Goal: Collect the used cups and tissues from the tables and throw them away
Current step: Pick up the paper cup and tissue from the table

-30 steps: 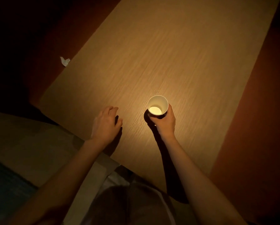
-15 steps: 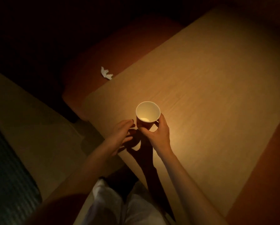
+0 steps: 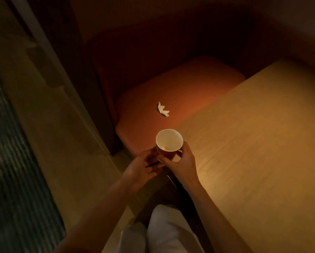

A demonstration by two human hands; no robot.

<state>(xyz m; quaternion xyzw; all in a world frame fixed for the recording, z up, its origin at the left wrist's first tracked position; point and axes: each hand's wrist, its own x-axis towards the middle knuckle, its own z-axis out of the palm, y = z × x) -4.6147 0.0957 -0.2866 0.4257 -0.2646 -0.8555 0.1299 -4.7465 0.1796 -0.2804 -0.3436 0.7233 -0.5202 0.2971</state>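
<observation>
- Cup: paper, white inside, reddish-brown outside. Upright, held up at the table's near-left corner, partly over the seat edge. Can't tell if its base touches anything.
- Contents: almost empty, just a small pale residue at the bottom.
- R hand: grasping the cup, thumb and fingers wrapped round its lower wall from the right side.
- L hand: fingers relaxed and extended, right under/beside the cup base, next to the R hand. Contact w/ cup can't be told, dark there.
- Tissue: small crumpled white wad on the orange seat cushion, near the seat's edge by the table's left edge, well apart from the cup.
- Table: light wood grain top, lit warm; bare wood across the visible part.
- Labels/writing: none readable on the cup or elsewhere, too dim.
- Bottom of frame: person's pale trousers. Left: beige floor, then dark ribbed mat.
</observation>
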